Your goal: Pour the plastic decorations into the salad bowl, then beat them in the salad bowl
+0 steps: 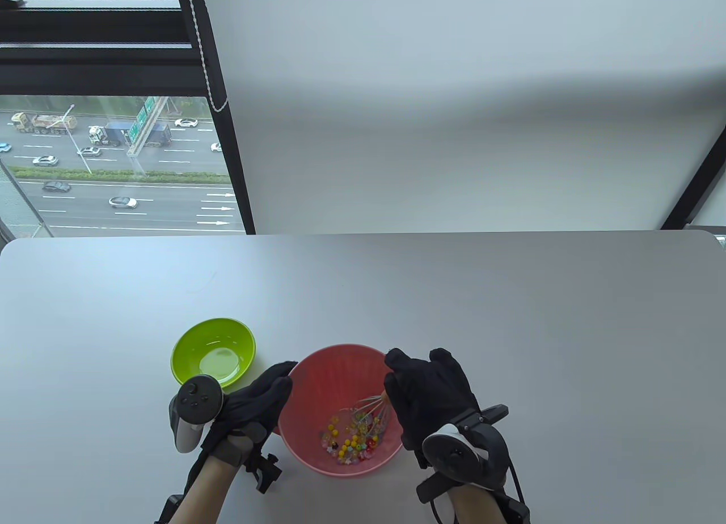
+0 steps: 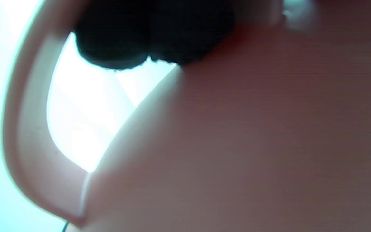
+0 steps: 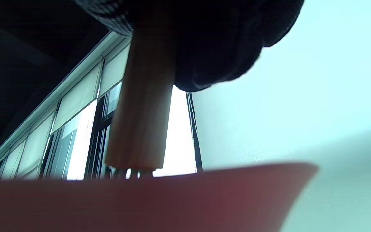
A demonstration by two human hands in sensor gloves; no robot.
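A pink salad bowl [image 1: 329, 371] stands near the table's front edge, with several small coloured plastic decorations [image 1: 351, 440] on its bottom. My right hand [image 1: 422, 391] grips the wooden handle of a wire whisk [image 1: 371, 413], whose wires dip among the decorations. In the right wrist view the handle [image 3: 142, 116] hangs down from my curled fingers behind the bowl's rim [image 3: 159, 199]. My left hand [image 1: 258, 402] lies against the bowl's left side, fingertips at the rim. The left wrist view is filled by the pink bowl wall [image 2: 237, 145], with dark fingertips [image 2: 134, 42] on top.
An empty green bowl [image 1: 193, 342] sits just left of the pink one, behind my left hand. The grey table [image 1: 510, 320] stretches back to a white wall, and a window is at the far left.
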